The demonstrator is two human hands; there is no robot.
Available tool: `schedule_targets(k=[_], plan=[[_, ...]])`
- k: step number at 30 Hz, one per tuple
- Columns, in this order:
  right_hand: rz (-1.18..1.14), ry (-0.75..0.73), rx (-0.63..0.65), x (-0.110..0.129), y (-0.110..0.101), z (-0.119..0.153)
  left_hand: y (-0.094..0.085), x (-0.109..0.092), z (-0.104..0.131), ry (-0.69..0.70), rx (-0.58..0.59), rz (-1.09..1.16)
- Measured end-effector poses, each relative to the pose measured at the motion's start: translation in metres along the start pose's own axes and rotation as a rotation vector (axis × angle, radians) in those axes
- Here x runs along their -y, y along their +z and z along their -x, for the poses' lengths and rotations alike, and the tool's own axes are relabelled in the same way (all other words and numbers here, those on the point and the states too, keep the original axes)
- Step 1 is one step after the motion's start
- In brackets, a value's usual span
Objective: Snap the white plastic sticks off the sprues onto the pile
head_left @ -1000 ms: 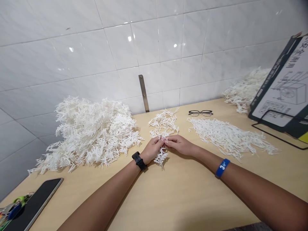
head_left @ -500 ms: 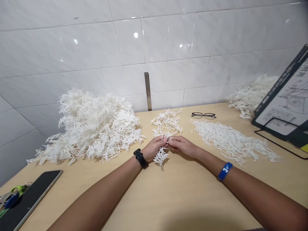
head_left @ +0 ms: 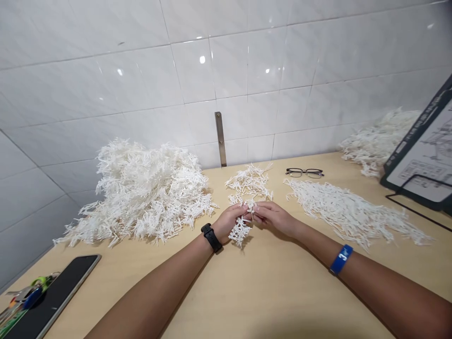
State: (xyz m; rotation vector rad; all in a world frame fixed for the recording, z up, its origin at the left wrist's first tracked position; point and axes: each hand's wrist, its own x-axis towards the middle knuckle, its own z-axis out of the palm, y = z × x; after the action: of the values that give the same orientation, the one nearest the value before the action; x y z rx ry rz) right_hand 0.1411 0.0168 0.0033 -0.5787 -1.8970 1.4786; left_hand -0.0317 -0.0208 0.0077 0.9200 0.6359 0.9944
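Observation:
My left hand (head_left: pixel 229 221) is closed on a white, branching, plastic-looking sprig (head_left: pixel 240 231), whose spiky lower end hangs below the fingers. My right hand (head_left: pixel 277 219) meets it from the other side, thumb and fingers pinched on the sprig's upper part. The fingertips of both hands are close together, just above the table. Right behind them lies a small loose heap of thin white sprigs (head_left: pixel 249 181). To the left stands a big fluffy mound of branching white pieces (head_left: pixel 151 188). A flatter spread of short white pieces (head_left: pixel 346 207) lies on the right.
Black-framed glasses (head_left: pixel 304 173) lie near the wall. A phone (head_left: pixel 60 292) with keys (head_left: pixel 31 294) on it is at the left edge. A dark-edged printed board (head_left: pixel 431 155) leans at the right, another white pile (head_left: pixel 383 136) behind it. A metal bracket (head_left: pixel 221 139) is on the tiled wall.
The whole view has shifted, so things sit slightly lower and further right. Both hands stay together on the white sprig, with a small gap opened between the fingertips.

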Motion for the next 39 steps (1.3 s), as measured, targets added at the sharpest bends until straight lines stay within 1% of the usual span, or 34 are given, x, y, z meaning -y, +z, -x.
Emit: schedule_targets(k=[1, 3, 5, 7, 10, 12, 13, 14, 15, 16, 18, 20, 21, 22, 26, 30, 33, 36, 37, 38, 39], plan=[[0.051, -0.01, -0.053, 0.001, -0.002, 0.0, 0.0, -0.001, 0.0, -0.007, -0.021, 0.013], [0.138, -0.015, -0.199, 0.003, -0.008, 0.0, 0.002, -0.002, 0.0, -0.01, -0.065, 0.041], [0.257, 0.012, -0.36, 0.003, -0.02, 0.001, 0.002, -0.002, -0.001, -0.001, -0.099, 0.071], [0.459, 0.062, -0.484, 0.003, -0.036, 0.002, 0.002, -0.002, -0.001, 0.01, -0.126, 0.079], [0.78, 0.21, -0.597, 0.004, -0.06, 0.005, 0.001, -0.001, -0.002, 0.016, -0.159, 0.053], [0.874, 0.29, -0.655, 0.006, -0.068, 0.006, 0.0, 0.0, -0.002, 0.023, -0.169, 0.037], [0.87, 0.287, -0.674, 0.007, -0.068, 0.007, 0.0, 0.0, -0.002, 0.029, -0.173, 0.027], [0.831, 0.251, -0.671, 0.009, -0.065, 0.007, 0.0, 0.001, -0.002, 0.033, -0.175, 0.014], [0.769, 0.191, -0.637, 0.01, -0.059, 0.007, 0.001, 0.001, -0.002, 0.036, -0.176, -0.003], [0.696, 0.126, -0.565, 0.011, -0.052, 0.007, 0.001, 0.002, -0.002, 0.042, -0.177, -0.025], [0.579, 0.024, -0.334, 0.012, -0.034, 0.007, 0.003, 0.003, -0.002, 0.055, -0.186, -0.089], [0.548, -0.024, -0.115, 0.012, -0.018, 0.006, 0.005, 0.005, -0.001, 0.075, -0.199, -0.165], [0.549, -0.039, -0.048, 0.011, -0.012, 0.005, 0.006, 0.006, -0.002, 0.084, -0.197, -0.198], [0.551, -0.056, -0.015, 0.011, -0.008, 0.005, 0.007, 0.007, -0.002, 0.089, -0.188, -0.224], [0.495, -0.125, 0.013, 0.009, -0.006, 0.005, 0.009, 0.009, -0.002, 0.092, -0.111, -0.275], [0.38, -0.16, 0.057, 0.007, -0.007, 0.005, 0.012, 0.004, 0.0, 0.068, -0.04, -0.232], [0.301, -0.148, 0.063, 0.003, -0.005, 0.005, 0.012, 0.0, 0.002, 0.034, -0.003, -0.193], [0.212, -0.103, 0.062, -0.001, -0.003, 0.004, 0.011, -0.002, 0.004, 0.023, 0.018, -0.207], [0.174, -0.089, 0.051, 0.0, -0.003, 0.004, 0.01, -0.003, 0.004, 0.016, 0.026, -0.209], [0.124, -0.084, 0.015, 0.001, -0.005, 0.004, 0.01, -0.002, 0.004, 0.008, 0.026, -0.203], [0.066, -0.088, -0.049, 0.003, -0.008, 0.003, 0.009, -0.002, 0.004, 0.004, 0.015, -0.189]])
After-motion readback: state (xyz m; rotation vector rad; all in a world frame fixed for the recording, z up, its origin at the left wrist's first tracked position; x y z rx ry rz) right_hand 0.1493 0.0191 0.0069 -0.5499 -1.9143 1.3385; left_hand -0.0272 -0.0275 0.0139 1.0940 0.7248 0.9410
